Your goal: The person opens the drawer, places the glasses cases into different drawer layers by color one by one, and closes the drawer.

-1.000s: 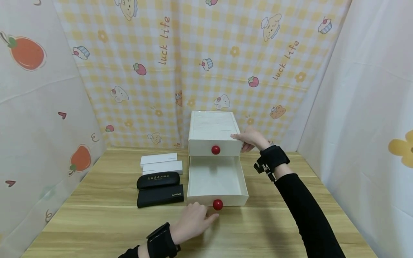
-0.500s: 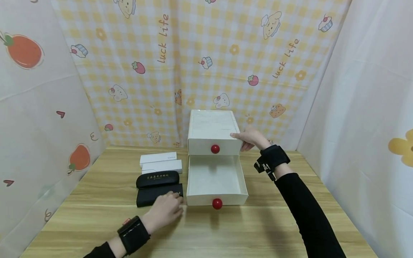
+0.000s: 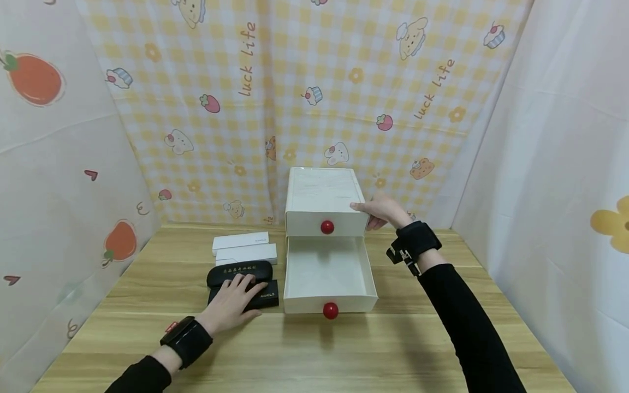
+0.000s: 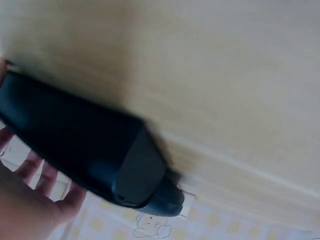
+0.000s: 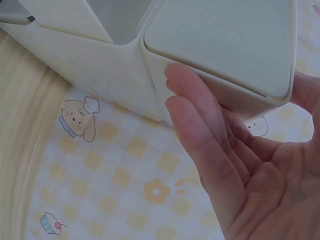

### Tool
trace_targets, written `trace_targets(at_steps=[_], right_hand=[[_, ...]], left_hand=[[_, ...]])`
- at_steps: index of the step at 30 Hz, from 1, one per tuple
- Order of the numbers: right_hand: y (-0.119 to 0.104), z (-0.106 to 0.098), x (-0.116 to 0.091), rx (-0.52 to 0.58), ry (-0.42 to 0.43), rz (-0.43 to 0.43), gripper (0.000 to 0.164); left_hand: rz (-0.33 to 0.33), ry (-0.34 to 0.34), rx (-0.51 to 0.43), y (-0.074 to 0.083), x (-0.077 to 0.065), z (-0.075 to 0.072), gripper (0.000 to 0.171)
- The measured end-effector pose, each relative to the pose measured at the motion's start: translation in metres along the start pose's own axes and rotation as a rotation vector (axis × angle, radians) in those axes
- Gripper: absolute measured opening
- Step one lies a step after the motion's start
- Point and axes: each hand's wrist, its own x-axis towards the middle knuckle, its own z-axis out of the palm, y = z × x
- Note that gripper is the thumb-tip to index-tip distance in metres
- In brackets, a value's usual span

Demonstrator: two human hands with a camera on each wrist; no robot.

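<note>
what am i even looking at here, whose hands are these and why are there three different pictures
These are a person's two bare hands; small cameras are strapped to the head and to each wrist. The wide picture comes from the head camera, looking down at a wooden table. The two close-ups come from the wrist cameras.

On the table stands a white drawer box with red knobs; its lower drawer is pulled out and looks empty. Left of it lie two white boxes, a rounded black case and a flat black case.

The left hand rests with straight fingers on the black cases; its wrist view shows the flat one blurred. The right hand presses with straight fingers against the drawer box's right side, seen close in the right wrist view.
</note>
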Motion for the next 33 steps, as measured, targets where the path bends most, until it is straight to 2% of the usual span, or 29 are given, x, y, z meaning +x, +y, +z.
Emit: trace_targets(at_steps=[7,16,27,33], right_hand=[[0.002,0.000,0.000,0.004,0.010,-0.008,0.056],[0.002,0.001,0.002,-0.001,0.003,-0.002,0.055],[0.003,0.000,0.002,-0.017,0.004,-0.023,0.056],[0.003,0.000,0.002,0.001,-0.009,-0.015,0.056]], left_hand=[[0.037,0.013,0.014,-0.004,0.004,0.007,0.064],[0.074,-0.058,-0.043,-0.005,0.004,0.011,0.063],[0.071,-0.156,-0.062,-0.006,0.000,0.015,0.061],[0.104,-0.133,-0.039,-0.007,0.005,0.015,0.060]])
